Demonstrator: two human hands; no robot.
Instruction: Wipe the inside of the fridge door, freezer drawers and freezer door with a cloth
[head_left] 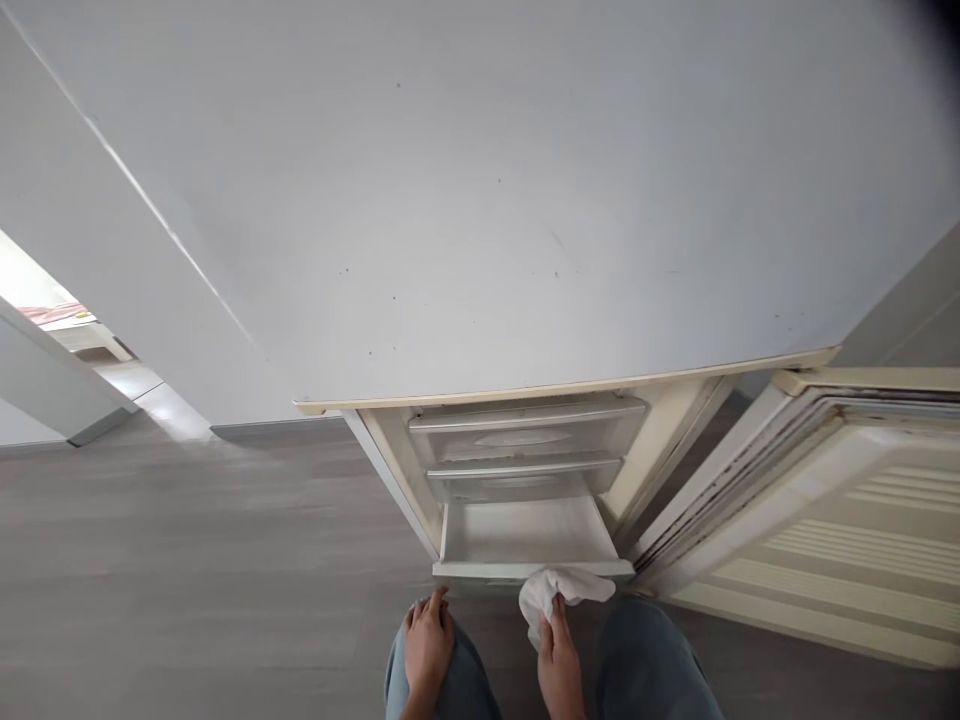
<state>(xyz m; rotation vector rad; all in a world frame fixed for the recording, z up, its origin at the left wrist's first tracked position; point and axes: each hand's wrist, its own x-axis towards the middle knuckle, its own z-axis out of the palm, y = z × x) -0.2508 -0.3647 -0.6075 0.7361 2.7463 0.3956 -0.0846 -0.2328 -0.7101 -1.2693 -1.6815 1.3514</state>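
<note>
In front of me a small fridge or freezer stands open, its lowest drawer (525, 530) pulled out. My right hand (560, 665) grips a white cloth (566, 588), which lies against the drawer's front edge toward its right side. Part of the cloth hangs down beside my fingers. My left hand (429, 640) rests on my left knee, just below the drawer's left front corner, with its fingers loosely extended and nothing in them. Above the pulled-out drawer, two clear-fronted drawers (525, 440) remain pushed in.
The appliance door (825, 520) is swung wide to the right, with dark marks along its seal. A pale wall or top surface (525, 200) fills the upper view. Grey wood-look floor (187, 560) stretches left toward a bright doorway (150, 385).
</note>
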